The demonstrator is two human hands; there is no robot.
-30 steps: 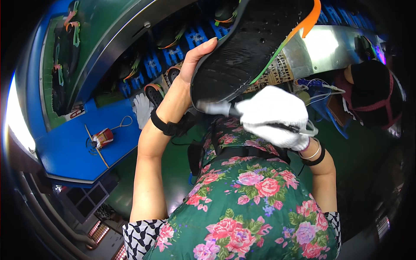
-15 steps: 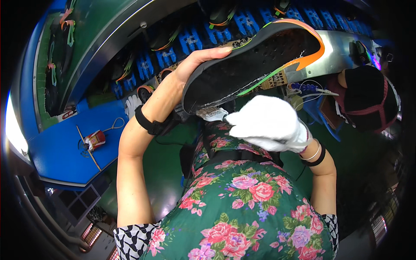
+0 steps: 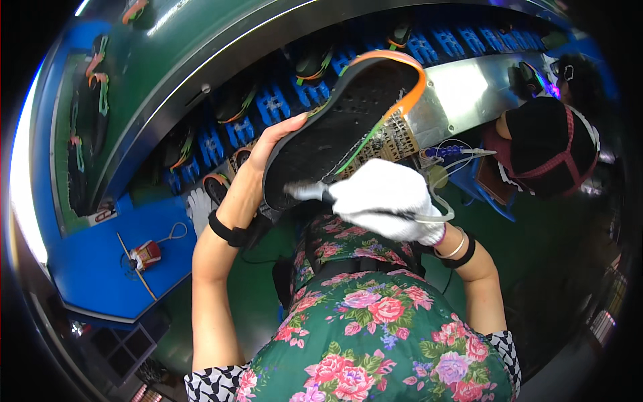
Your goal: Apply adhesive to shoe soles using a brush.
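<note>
A blue table point(image 3: 84, 264) stands above green floor point(image 3: 253, 295).

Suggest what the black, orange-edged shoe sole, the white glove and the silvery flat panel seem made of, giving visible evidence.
Black, orange-edged shoe sole: rubber or foam, perhaps; dark, moulded-looking, with small holes. White glove: likely knitted fabric; matt, softly creased. Silvery flat panel: probably smooth metal, showing bright glare.

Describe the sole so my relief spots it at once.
Beyond the floral apron, find the bare left hand. It grips the black sole, orange-rimmed at the far end. Unlike the shoes on the blue racks, it looks larger and is held.
</note>
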